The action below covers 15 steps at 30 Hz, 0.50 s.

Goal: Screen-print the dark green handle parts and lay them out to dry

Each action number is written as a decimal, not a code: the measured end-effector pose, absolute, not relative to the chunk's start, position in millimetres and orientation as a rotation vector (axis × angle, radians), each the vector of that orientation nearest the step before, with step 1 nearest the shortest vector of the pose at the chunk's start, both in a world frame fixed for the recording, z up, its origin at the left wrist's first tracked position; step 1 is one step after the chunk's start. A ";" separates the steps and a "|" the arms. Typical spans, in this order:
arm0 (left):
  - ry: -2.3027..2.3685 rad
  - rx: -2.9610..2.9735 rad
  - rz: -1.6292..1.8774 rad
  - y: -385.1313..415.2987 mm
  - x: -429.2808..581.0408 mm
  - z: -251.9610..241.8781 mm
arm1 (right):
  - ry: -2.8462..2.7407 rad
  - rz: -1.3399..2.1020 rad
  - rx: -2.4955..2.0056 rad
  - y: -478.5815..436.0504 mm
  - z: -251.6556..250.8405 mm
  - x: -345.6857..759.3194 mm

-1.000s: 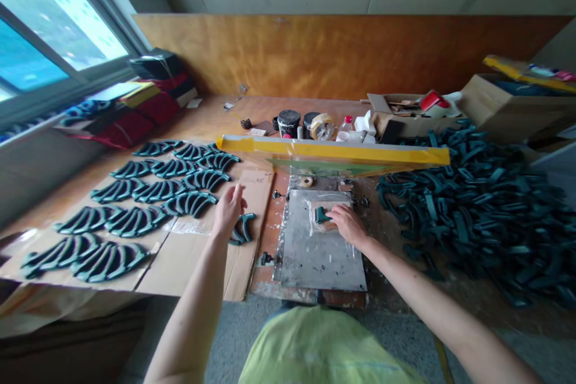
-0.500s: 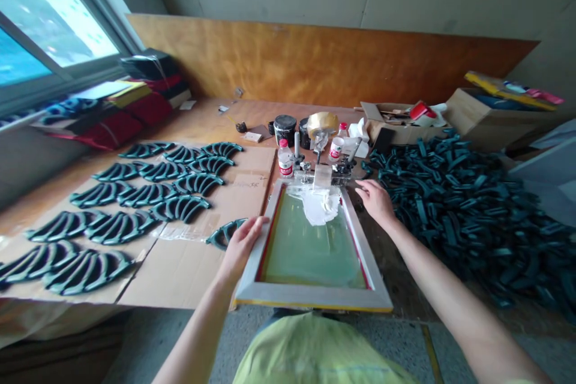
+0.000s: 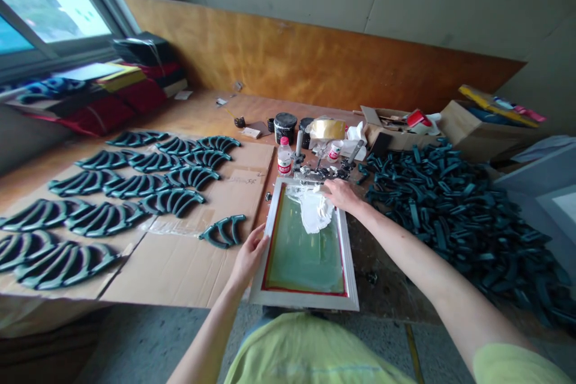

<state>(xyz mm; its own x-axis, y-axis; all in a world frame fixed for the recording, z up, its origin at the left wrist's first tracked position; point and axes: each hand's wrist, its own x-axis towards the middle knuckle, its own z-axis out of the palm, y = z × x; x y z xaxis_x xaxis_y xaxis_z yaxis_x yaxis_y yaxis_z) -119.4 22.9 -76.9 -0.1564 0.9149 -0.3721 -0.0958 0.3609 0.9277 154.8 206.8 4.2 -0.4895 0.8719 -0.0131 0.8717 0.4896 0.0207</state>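
Note:
A screen-printing frame (image 3: pixel 351 264) with pale bars and a green mesh (image 3: pixel 299 258) lies in front of me. White ink (image 3: pixel 310 213) is spread over the mesh's far end. My left hand (image 3: pixel 252 252) is closed on the frame's left bar. At the far right corner, my right hand (image 3: pixel 341 194) reaches over the ink with its fingers pinched on a squeegee, which the fingers almost wholly hide. Metal clamps (image 3: pixel 321 173) stand behind the frame. A short dark green ribbed piece (image 3: pixel 222 231) lies on the cardboard (image 3: pixel 180 270) beside my left hand.
Several rows of dark green curved pieces (image 3: pixel 108 216) cover the cardboard at left. A large heap of similar loose pieces (image 3: pixel 441 210) fills the right. Behind the clamps are a red-capped bottle (image 3: pixel 284 159), a black tub (image 3: pixel 285 127), a tape roll (image 3: pixel 328 128) and cardboard boxes (image 3: pixel 477 123).
My right hand has moved left from beside the frame to the squeegee at its far end. The frame's near end looks lower, and my left hand still grips the left bar.

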 end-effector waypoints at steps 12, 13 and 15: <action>1.516 0.877 1.057 21.8 -119.4 -80.5 | 2.425 -0.142 1.792 164.4 15.5 122.9; 1.516 0.878 1.054 21.8 -119.1 -80.9 | 2.425 -0.166 1.804 167.8 16.8 120.7; 1.516 0.883 1.051 22.2 -118.8 -82.7 | 2.456 -0.196 1.802 175.1 16.3 118.7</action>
